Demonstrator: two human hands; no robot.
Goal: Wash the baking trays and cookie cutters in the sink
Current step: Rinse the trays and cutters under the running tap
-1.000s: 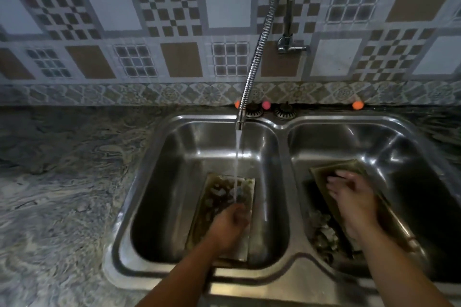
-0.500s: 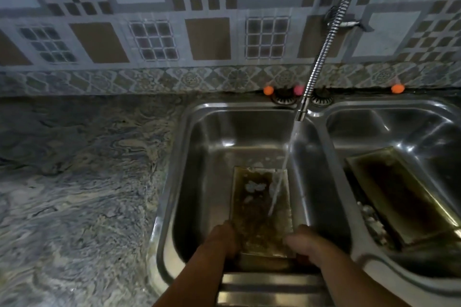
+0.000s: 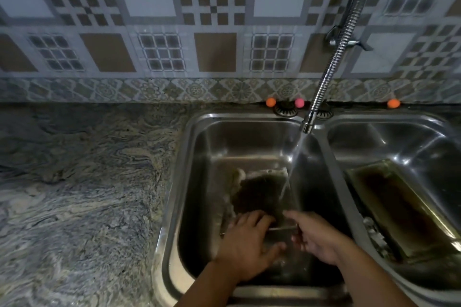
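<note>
A dirty baking tray (image 3: 259, 194) lies in the left sink basin (image 3: 197, 182) with water from the flexible tap (image 3: 324, 87) running onto its right side. My left hand (image 3: 245, 244) rests flat, fingers spread, over the tray's near end. My right hand (image 3: 316, 234) grips the tray's near right edge. A second greasy baking tray (image 3: 399, 207) leans in the right basin (image 3: 424, 147). Small pale pieces (image 3: 374, 234), possibly cookie cutters, lie beside it; I cannot make them out clearly.
A marbled stone counter (image 3: 82, 194) stretches to the left of the sink. Patterned wall tiles rise behind it. Two orange balls (image 3: 270, 102) and a pink ball (image 3: 299, 102) sit along the sink's back edge. The tap valve (image 3: 346, 41) is mounted on the wall.
My right hand left the tray in the right basin and came over to the left basin's tray. My left hand opened flat over its near end. My view shifted left.
</note>
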